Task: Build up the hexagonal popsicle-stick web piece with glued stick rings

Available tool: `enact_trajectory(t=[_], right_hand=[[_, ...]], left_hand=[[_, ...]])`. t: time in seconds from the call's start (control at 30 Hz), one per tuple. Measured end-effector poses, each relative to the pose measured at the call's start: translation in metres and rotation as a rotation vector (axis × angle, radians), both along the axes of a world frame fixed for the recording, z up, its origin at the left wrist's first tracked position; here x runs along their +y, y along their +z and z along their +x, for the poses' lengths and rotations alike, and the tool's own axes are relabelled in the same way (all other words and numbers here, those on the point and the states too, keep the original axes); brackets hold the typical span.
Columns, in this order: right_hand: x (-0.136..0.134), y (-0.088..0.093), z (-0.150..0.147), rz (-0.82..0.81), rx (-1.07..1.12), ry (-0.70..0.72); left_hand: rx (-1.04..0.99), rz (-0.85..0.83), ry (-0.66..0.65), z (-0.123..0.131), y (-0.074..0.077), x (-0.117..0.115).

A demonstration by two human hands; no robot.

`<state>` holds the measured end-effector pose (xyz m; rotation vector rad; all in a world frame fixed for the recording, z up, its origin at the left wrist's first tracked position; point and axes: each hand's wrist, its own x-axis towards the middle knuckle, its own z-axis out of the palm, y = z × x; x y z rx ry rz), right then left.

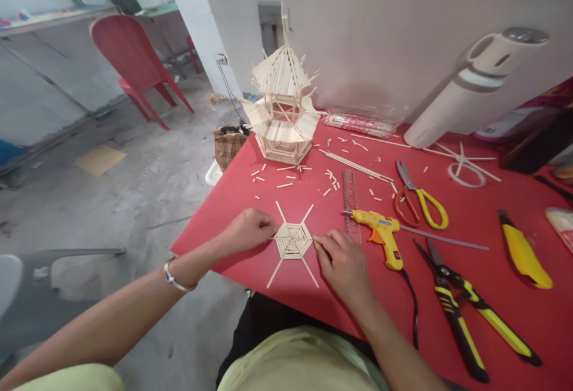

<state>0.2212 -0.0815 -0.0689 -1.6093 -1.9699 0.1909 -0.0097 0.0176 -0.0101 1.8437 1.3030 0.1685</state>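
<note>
A hexagonal stick frame (293,240), made of nested rings of thin wooden sticks with spokes reaching outward, lies flat near the table's front edge. My left hand (251,227) has its fingers pinched at the end of the left spoke. On the opposite side, my right hand (341,259) pinches the right spoke between thumb and fingers. Just beyond the right hand rest a yellow glue gun (379,233) and a clear ruler (349,194). Behind the frame stands a pagoda model (286,104) built of similar sticks, surrounded by short cut pieces.
Scissors (421,200), pruning shears (465,301) and a yellow cutter (526,251) lie on the red table (250,191) to the right. A white flask (474,89) and a tape ring (467,175) are farther back. A red chair (129,62) stands across the floor.
</note>
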Motion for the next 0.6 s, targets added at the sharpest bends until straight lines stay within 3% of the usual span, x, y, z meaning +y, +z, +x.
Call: enact_trajectory(t=[0.2, 0.37, 0.6], right_hand=[[0.0, -0.001, 0.0, 0.006, -0.009, 0.006], [0.0, -0.001, 0.0, 0.008, -0.011, 0.0], [-0.001, 0.0, -0.001, 0.025, -0.038, 0.008]], left_hand=[[0.132, 0.328, -0.06, -0.012, 0.001, -0.014], [0.129, 0.341, 0.02, -0.018, 0.001, -0.014], [0.065, 0.388, -0.025, -0.022, -0.007, -0.016]])
